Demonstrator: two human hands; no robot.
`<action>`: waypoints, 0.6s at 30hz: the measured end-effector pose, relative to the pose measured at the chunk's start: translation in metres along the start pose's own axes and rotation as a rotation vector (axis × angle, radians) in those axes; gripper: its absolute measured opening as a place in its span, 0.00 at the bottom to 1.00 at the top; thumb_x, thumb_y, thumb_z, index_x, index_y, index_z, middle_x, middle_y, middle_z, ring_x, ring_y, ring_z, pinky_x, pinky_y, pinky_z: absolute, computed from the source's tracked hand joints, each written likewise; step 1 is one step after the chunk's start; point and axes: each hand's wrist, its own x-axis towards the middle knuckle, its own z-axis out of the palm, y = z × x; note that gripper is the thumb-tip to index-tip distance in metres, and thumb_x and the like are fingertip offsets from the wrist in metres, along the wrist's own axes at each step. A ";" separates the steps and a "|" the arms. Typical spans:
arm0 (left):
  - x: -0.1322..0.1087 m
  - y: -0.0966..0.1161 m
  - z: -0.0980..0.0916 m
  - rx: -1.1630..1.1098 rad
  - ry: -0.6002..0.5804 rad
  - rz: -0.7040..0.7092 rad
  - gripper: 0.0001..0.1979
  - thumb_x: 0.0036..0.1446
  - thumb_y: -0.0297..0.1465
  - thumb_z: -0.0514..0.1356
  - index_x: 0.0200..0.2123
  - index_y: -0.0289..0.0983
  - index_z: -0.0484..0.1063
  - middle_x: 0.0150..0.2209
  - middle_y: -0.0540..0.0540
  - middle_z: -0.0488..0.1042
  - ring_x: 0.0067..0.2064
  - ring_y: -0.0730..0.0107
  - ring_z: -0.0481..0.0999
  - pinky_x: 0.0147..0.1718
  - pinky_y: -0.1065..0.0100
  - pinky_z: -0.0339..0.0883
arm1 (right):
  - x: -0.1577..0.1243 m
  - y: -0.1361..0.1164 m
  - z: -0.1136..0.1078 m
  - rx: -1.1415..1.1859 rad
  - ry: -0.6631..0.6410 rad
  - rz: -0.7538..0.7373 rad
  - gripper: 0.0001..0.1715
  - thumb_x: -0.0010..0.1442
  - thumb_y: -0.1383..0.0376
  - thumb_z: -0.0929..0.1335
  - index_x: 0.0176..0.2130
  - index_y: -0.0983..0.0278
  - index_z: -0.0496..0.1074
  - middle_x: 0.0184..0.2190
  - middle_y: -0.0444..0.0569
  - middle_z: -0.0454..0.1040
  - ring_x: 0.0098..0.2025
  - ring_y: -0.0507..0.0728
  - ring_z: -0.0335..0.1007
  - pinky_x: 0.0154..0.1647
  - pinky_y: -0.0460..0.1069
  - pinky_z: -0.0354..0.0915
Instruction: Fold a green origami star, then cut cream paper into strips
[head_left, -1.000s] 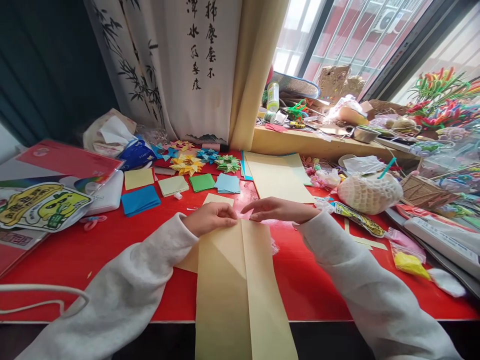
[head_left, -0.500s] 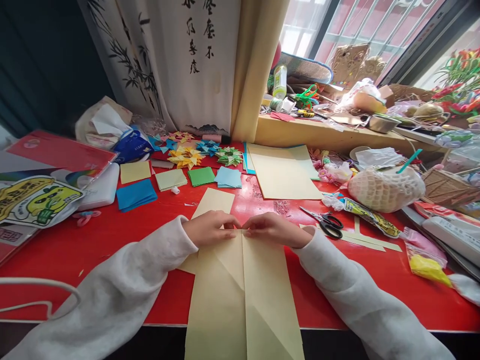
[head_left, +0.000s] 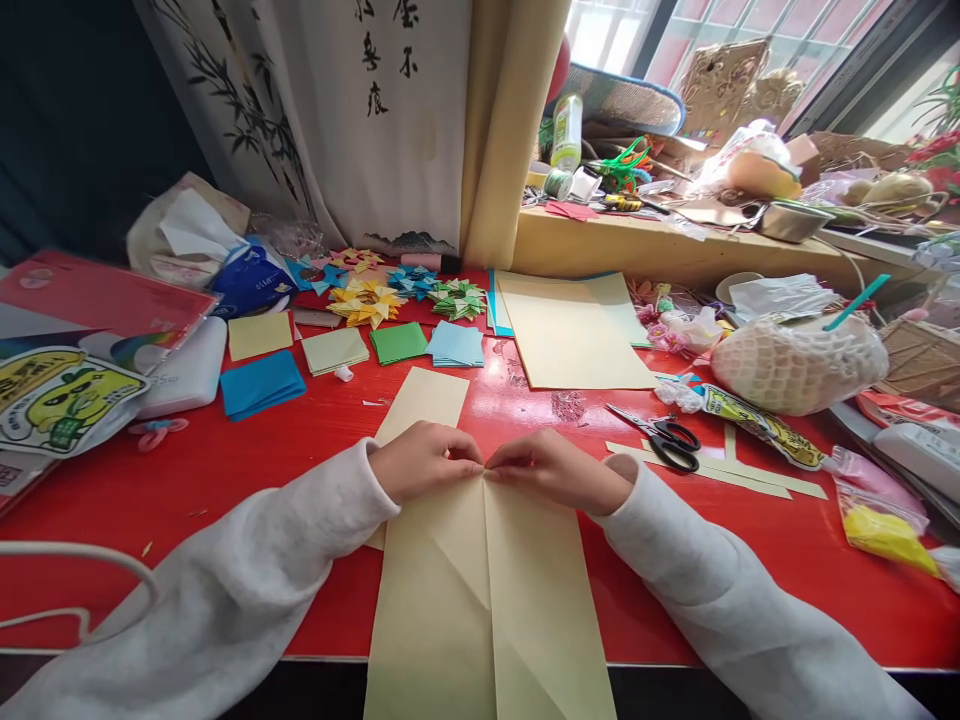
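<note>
A long pale yellow paper sheet (head_left: 487,600) lies on the red table (head_left: 225,470), creased down its middle and hanging over the near edge. My left hand (head_left: 424,460) pinches the far edge of the sheet's left half, fingers closed. My right hand (head_left: 559,468) pinches the far edge of the right half, fingertips meeting the left hand's at the centre crease. Another yellow sheet (head_left: 424,395) lies partly under my left hand.
Black-handled scissors (head_left: 660,440) and yellow paper strips (head_left: 720,480) lie right of my right hand. A stack of yellow sheets (head_left: 570,335), small coloured paper squares (head_left: 337,350) and folded paper stars (head_left: 409,298) sit farther back. A netted bundle (head_left: 795,365) and clutter fill the right.
My hands drew closer together at the sheet's far edge until the fingertips meet at the crease. The right hand moved off the scissors' spot, and the view tilted down slightly.
</note>
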 end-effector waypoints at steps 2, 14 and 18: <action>0.000 0.000 0.000 -0.015 0.005 0.002 0.10 0.50 0.34 0.54 0.30 0.37 0.73 0.29 0.50 0.74 0.32 0.72 0.70 0.30 0.74 0.60 | -0.001 0.000 0.000 0.005 0.007 0.003 0.17 0.57 0.58 0.61 0.35 0.67 0.73 0.28 0.47 0.73 0.28 0.51 0.64 0.27 0.45 0.58; 0.002 -0.002 0.000 -0.156 0.020 -0.035 0.09 0.47 0.33 0.57 0.30 0.36 0.75 0.29 0.49 0.75 0.34 0.68 0.72 0.32 0.72 0.62 | -0.003 0.000 -0.002 0.033 0.031 -0.027 0.16 0.56 0.59 0.61 0.34 0.66 0.73 0.29 0.47 0.74 0.30 0.53 0.66 0.28 0.45 0.60; 0.002 -0.002 -0.001 -0.189 0.016 -0.043 0.10 0.47 0.34 0.57 0.29 0.35 0.75 0.29 0.49 0.75 0.34 0.68 0.72 0.33 0.72 0.63 | -0.003 0.000 -0.002 0.046 0.037 -0.029 0.16 0.56 0.59 0.61 0.35 0.66 0.74 0.30 0.47 0.74 0.30 0.53 0.67 0.29 0.45 0.60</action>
